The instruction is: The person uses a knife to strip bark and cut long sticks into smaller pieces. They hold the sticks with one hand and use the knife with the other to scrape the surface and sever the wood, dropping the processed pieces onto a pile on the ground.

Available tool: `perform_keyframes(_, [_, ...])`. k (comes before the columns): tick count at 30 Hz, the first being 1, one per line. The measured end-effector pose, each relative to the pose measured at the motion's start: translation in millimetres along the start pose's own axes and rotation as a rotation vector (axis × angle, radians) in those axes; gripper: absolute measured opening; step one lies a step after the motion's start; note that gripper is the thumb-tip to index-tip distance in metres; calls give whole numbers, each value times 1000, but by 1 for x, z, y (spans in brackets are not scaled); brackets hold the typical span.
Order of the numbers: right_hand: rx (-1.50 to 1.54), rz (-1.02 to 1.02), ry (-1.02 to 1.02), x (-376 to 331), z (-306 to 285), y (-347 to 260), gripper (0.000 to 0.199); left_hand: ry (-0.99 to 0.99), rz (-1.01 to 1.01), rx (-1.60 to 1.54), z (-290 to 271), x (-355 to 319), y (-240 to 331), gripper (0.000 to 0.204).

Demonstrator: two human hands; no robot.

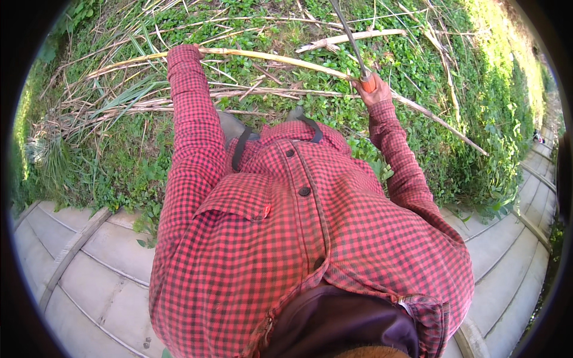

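Note:
My left hand [196,46], mostly hidden by its red-and-black checked cuff, is closed round a long yellowish cane stalk [262,55]. Its fingers barely show. From there the stalk bows rightward to my right hand [376,94]. That hand is wrapped round the orange handle of a machete [350,39], whose dark, narrow blade points away and slightly left. The stalk meets the machete near the handle's far end. Beyond my right wrist a stalk [441,123] slants down to the right; whether it is the same one I cannot tell.
Dry stalks [268,91] and long leaves [128,95] lie strewn over low green plants [280,36]. A thick pale stalk [352,39] lies beyond the blade. My grey boots [233,126] stand among the plants. Behind me are pale grey panels [119,250] with raised ribs.

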State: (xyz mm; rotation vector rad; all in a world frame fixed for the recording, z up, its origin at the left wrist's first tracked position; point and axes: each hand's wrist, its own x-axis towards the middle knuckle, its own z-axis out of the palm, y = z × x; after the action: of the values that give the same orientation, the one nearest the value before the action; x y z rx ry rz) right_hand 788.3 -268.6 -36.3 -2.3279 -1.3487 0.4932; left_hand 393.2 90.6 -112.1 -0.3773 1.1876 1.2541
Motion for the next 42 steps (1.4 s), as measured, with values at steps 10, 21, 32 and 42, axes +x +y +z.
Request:
perform_keyframes(10, [615,-149,46,100,-19,-37,44,-921,468,-211,58,-224,84,70])
perform_keyframes(21, [-78,5,162,107,-2,-28,37,-153,295,-497,-98,-101,6,70])
perform_keyframes(32, [-282,-289,97,-3,44,-56,30,237,286,2639,-27,-147,-62,40])
perform_keyframes(42, [-200,91,290,99,-53,-40,25,208,489,2553,-31,-176,-24,43])
